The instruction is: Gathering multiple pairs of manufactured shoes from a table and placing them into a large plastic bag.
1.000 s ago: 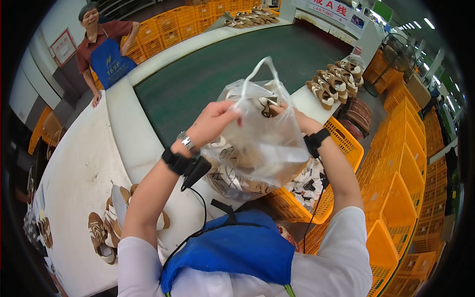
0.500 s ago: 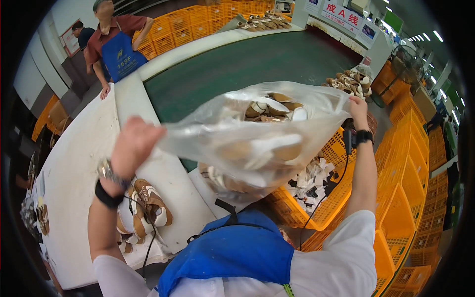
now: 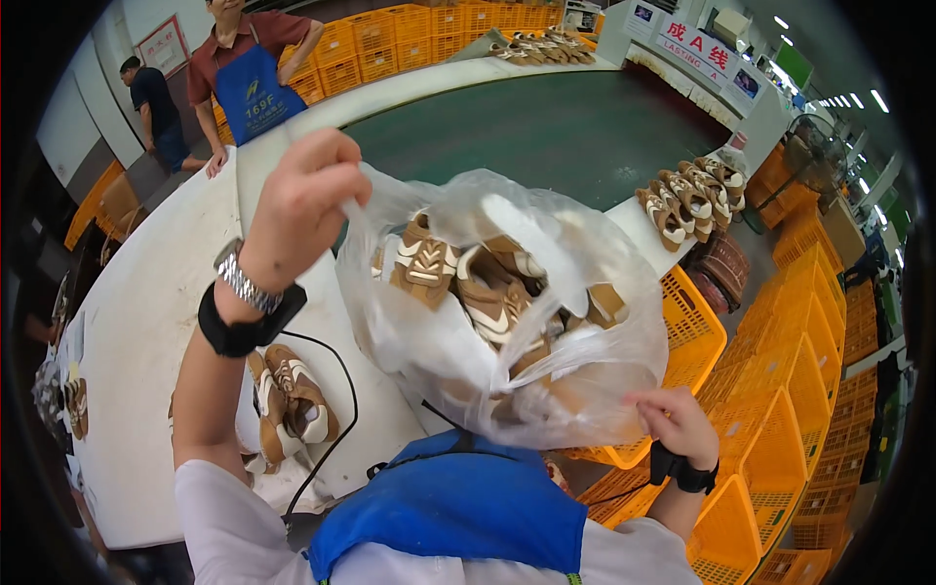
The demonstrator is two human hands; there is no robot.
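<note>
A clear plastic bag (image 3: 429, 356) full of brown and white sneakers (image 3: 492, 302) is in front of me, above the table corner. My left hand (image 3: 307, 200) is closed on the bag's upper left edge and raised high. Lower on the right, my right hand (image 3: 678, 424) pinches the bag's edge between thumb and fingers. The bag's mouth gapes between the hands, and several shoes show through it. More brown and white sneakers (image 3: 292, 395) lie on the white table (image 3: 161, 366) beside my left forearm.
A green conveyor belt (image 3: 517, 122) runs beyond the bag. Sneakers stand in a row (image 3: 692, 200) at its right edge, others (image 3: 546, 46) at the back. Orange crates (image 3: 770, 380) line the right side. A person in a blue apron (image 3: 255, 93) stands at the far left table edge; another (image 3: 156, 107) is behind.
My left hand has risen and moved slightly right with the bag's edge. My right hand has come down toward me. The bag has turned, showing more shoes. The person behind has moved left.
</note>
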